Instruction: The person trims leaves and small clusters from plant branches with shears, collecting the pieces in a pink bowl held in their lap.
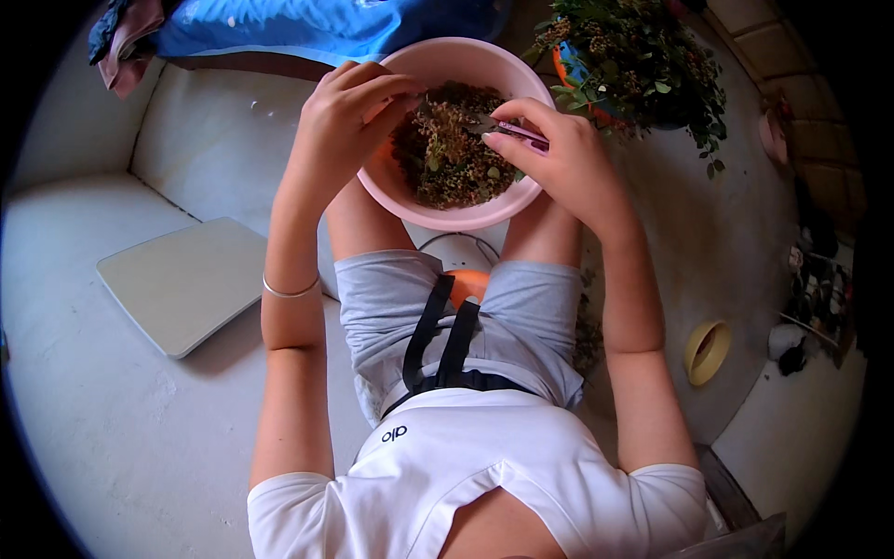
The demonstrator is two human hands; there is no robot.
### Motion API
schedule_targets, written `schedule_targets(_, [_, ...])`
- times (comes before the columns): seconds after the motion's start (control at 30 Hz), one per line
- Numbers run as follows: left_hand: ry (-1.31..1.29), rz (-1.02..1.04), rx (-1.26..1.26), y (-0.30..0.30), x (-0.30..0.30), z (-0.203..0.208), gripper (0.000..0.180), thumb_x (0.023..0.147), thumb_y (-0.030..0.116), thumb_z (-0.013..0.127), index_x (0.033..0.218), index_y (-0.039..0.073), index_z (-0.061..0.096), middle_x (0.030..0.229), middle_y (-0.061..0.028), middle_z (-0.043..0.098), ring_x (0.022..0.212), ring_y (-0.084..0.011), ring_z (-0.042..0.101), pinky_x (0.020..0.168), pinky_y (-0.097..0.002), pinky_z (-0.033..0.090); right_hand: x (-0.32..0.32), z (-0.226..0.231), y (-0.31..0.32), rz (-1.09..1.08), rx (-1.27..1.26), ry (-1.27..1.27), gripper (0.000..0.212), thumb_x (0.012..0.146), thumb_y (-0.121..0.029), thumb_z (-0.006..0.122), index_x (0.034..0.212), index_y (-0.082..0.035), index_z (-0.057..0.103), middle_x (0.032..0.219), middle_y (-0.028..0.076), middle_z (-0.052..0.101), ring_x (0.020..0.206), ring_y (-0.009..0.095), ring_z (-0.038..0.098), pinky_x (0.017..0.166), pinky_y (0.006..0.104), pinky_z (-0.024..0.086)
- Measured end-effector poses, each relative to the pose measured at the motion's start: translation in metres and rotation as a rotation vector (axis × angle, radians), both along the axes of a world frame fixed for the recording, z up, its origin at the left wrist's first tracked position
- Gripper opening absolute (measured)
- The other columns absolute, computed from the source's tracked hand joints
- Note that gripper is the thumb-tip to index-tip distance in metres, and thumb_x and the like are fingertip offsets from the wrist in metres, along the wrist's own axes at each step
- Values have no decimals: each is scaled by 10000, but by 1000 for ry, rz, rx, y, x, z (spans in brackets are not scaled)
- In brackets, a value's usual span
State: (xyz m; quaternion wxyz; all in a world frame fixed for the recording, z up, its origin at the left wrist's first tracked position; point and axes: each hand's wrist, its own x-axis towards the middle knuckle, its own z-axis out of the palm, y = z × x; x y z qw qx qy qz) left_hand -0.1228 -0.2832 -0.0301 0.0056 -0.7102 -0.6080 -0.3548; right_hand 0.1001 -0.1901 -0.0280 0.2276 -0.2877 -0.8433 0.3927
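A pink basin (447, 220) sits across my thighs, filled with small brownish-green berries on stems (452, 182) and a few leaves. Over its left side my left hand (358, 102) is closed in a pinch at the upper end of a berry sprig (445, 130). My right hand (559, 144), at the basin's right side, grips a small pink-handled tool (523, 136). Its metal tip points left toward the sprig; whether it is a knife or small scissors cannot be made out.
Leafy branches with berries (643, 65) overflow an orange-and-blue container (562, 67) at the far right. A flat pale board (186, 284) lies on the left. A yellow bowl (708, 354) rests on the floor to my right. Blue cloth (307, 28) covers something beyond the basin.
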Motion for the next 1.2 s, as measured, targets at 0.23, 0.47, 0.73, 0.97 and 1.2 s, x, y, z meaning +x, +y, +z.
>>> schedule_targets(0.23, [109,-72,215,8,8,14,140,709,88,684,845,68,661,763,-53,594,707,-227,550,663,-323,466,4,18,-10,39,92,-81,235,786,-212,664,941,-40,627,793,132,643,722,230,634,683,315,489])
schedule_targets(0.47, [117,-46,278,-12,36,62,130,707,92,675,831,61,650,754,-55,593,697,-222,547,658,-318,463,30,52,-24,9,82,24,219,779,-182,673,925,-27,619,791,147,643,706,255,653,633,304,493])
schedule_targets(0.73, [-69,110,192,-29,56,61,131,690,16,702,814,22,661,747,-56,613,669,-175,563,585,-269,452,57,52,-28,-157,-348,207,238,878,-206,579,1015,-12,594,673,9,553,583,50,486,531,187,373])
schedule_targets(0.97, [-62,223,202,-37,60,46,132,652,94,732,760,88,657,769,-39,600,718,-217,550,630,-318,452,60,12,-71,-51,-808,319,297,944,-240,469,1063,21,545,601,-58,405,507,9,327,458,168,246])
schedule_targets(1.2, [-26,277,215,-39,64,32,118,668,117,734,759,98,663,813,-36,601,767,-214,551,659,-317,455,14,-21,-67,-19,-857,311,245,963,-228,440,916,-1,521,561,-30,417,492,22,353,457,175,281])
